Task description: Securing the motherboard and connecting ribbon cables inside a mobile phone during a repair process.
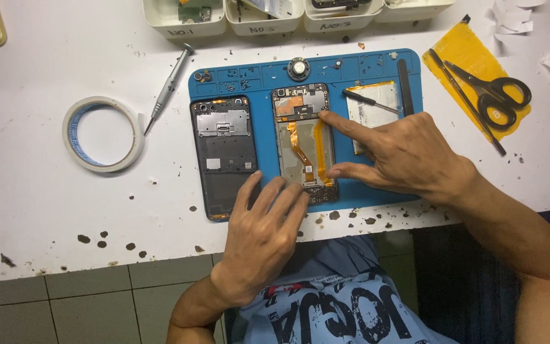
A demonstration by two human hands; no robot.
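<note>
Head view. Left hand (263, 232) nearest the camera — fingers spread flat, gripping nothing, tips resting on the lower end of the opened phone (305, 143) and beside the black phone frame (224, 155). Right hand (401, 151) reaches in from the right: forefinger pressed at the phone's upper right edge, thumb at its lower right edge — open pinch, nothing lifted. Phone lies mid blue mat (262, 76), long axis running front edge to back edge of the worktop (46, 210). Battery (372, 111) under the right hand's knuckles, toward the mat's right edge.
</note>
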